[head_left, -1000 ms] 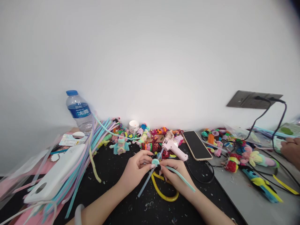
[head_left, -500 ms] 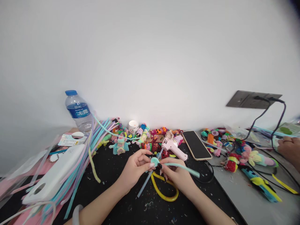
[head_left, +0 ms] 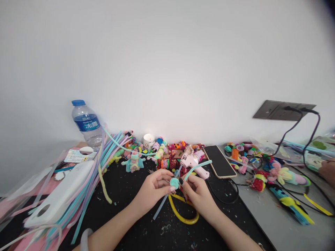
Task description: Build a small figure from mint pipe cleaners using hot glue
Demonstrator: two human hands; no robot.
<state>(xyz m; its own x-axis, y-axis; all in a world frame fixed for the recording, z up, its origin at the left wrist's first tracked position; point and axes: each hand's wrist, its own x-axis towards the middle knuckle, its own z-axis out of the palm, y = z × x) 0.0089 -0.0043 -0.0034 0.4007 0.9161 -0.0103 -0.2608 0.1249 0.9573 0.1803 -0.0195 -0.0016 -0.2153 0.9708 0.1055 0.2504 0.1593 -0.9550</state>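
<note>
Plain white wall (head_left: pixel 167 69) softly lit, left side greyed, top-right corner blackened, grey rectangular socket plate (head_left: pixel 278 111) slanted by distortion.

Right here, lower centre, my left hand (head_left: pixel 157 185) and my right hand (head_left: pixel 198 192) pinching a mint coil (head_left: pixel 174 183) between fingertips, its tail (head_left: pixel 196 167) poking up rightward, pink glue gun (head_left: pixel 186 161) just behind, yellow loop (head_left: pixel 186 221) below, bottle (head_left: pixel 87 122) at left, phone (head_left: pixel 220 162) right of centre
</note>
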